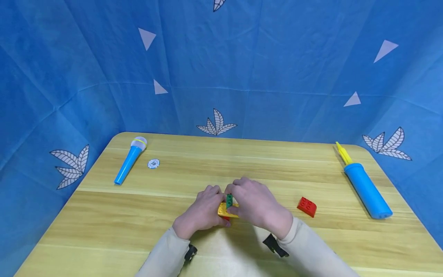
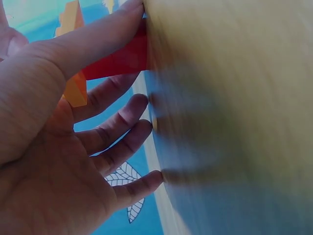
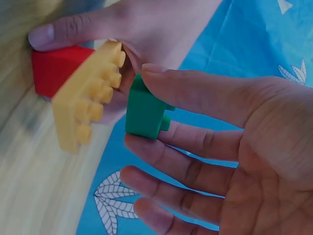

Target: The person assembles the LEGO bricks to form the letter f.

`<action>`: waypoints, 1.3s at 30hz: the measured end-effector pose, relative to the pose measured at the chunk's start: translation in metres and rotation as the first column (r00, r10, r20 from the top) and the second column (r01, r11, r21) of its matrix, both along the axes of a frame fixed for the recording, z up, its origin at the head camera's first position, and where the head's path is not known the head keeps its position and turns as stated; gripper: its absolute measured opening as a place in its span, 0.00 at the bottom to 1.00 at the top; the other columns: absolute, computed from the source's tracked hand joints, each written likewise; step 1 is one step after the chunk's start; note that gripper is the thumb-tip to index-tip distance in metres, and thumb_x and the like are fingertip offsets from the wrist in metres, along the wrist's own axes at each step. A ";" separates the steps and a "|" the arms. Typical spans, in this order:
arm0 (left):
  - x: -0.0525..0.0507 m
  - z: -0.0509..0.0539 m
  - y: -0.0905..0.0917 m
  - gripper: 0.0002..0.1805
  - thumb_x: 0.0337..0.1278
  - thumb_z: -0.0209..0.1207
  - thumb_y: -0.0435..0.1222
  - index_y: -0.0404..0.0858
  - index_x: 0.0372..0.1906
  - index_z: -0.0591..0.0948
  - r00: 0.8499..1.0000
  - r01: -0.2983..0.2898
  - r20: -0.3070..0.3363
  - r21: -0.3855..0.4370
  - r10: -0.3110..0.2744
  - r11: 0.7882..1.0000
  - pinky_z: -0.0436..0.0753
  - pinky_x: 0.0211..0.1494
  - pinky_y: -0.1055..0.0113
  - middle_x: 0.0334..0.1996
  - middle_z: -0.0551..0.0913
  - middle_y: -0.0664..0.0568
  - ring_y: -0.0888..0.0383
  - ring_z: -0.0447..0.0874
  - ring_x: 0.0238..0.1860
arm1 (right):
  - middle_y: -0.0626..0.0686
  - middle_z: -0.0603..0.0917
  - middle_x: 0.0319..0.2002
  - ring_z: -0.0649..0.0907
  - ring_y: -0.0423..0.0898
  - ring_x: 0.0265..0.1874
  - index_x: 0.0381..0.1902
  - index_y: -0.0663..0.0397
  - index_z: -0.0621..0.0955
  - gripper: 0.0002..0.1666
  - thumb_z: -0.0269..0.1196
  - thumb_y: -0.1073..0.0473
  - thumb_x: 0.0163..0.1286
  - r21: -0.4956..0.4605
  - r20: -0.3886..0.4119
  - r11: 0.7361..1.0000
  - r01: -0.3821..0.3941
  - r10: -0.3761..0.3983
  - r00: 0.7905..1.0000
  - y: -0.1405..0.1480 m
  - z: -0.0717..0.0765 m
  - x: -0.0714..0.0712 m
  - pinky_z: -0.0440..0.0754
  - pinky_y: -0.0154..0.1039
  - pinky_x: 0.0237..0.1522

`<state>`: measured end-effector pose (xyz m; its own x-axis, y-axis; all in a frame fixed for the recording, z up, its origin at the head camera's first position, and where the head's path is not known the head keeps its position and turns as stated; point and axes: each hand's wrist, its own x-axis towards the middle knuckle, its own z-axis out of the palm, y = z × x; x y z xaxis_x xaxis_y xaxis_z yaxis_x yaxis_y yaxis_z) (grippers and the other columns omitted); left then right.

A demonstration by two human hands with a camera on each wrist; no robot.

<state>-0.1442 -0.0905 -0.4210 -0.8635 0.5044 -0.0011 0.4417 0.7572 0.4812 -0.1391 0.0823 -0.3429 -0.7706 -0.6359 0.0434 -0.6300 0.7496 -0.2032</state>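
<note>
My right hand pinches a small green building block between thumb and fingers. In the right wrist view the green block is held beside the studs of a flat yellow building block, with a gap between them. Beneath the yellow block, a red building block stands on the table. My left hand grips this red block between thumb and index finger, as the left wrist view shows. Its other fingertips touch or nearly touch the tabletop.
Another red block lies right of my hands. At the far right lies a blue hand pump with a yellow nozzle. A blue toy microphone and a poker chip lie at the left. Blue cloth hangs behind the wooden table.
</note>
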 end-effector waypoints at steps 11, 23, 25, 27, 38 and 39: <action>0.000 0.002 0.000 0.27 0.35 0.80 0.45 0.41 0.43 0.81 1.000 0.012 -0.019 0.033 -0.011 0.999 0.66 0.42 0.60 0.34 0.68 0.59 0.57 0.64 0.39 | 0.44 0.81 0.33 0.76 0.44 0.34 0.41 0.50 0.85 0.18 0.78 0.56 0.53 0.007 -0.006 1.000 -0.003 0.003 1.000 -0.003 -0.009 0.004 0.76 0.40 0.30; -0.001 0.001 0.001 0.27 0.35 0.80 0.46 0.42 0.42 0.81 1.000 0.010 -0.019 0.025 -0.009 1.000 0.66 0.41 0.60 0.33 0.68 0.59 0.57 0.64 0.39 | 0.44 0.81 0.32 0.76 0.44 0.32 0.38 0.49 0.85 0.16 0.77 0.55 0.52 0.008 -0.030 1.000 -0.011 0.012 0.999 -0.004 -0.012 0.004 0.75 0.41 0.32; -0.001 0.001 0.001 0.27 0.35 0.80 0.46 0.43 0.42 0.81 1.000 0.010 -0.021 0.025 -0.009 1.000 0.66 0.41 0.60 0.33 0.68 0.59 0.57 0.64 0.39 | 0.44 0.80 0.32 0.76 0.43 0.32 0.37 0.48 0.84 0.15 0.77 0.55 0.53 0.004 -0.030 1.000 -0.011 0.012 0.999 -0.004 -0.012 0.003 0.75 0.40 0.30; -0.001 0.002 0.001 0.27 0.35 0.80 0.46 0.43 0.42 0.81 1.000 0.009 -0.022 0.023 -0.009 1.000 0.66 0.41 0.60 0.33 0.68 0.59 0.57 0.64 0.39 | 0.43 0.80 0.31 0.76 0.43 0.32 0.37 0.48 0.84 0.15 0.77 0.55 0.53 -0.001 -0.025 1.000 -0.010 0.010 1.000 -0.004 -0.012 0.003 0.74 0.39 0.29; -0.001 -0.001 0.000 0.26 0.35 0.80 0.46 0.44 0.41 0.81 1.000 0.008 -0.017 0.024 -0.007 1.000 0.66 0.41 0.61 0.33 0.67 0.59 0.57 0.64 0.39 | 0.44 0.80 0.30 0.75 0.43 0.31 0.38 0.48 0.86 0.15 0.78 0.56 0.52 0.001 -0.004 1.000 -0.005 0.005 1.000 -0.004 -0.014 0.002 0.74 0.38 0.26; -0.001 -0.001 0.000 0.26 0.35 0.80 0.46 0.45 0.41 0.81 1.000 0.008 -0.018 0.025 -0.007 1.000 0.66 0.41 0.61 0.33 0.67 0.59 0.57 0.64 0.39 | 0.44 0.80 0.29 0.75 0.43 0.30 0.37 0.48 0.86 0.14 0.78 0.56 0.52 0.002 -0.004 1.000 -0.006 0.006 1.000 -0.005 -0.014 0.002 0.74 0.38 0.26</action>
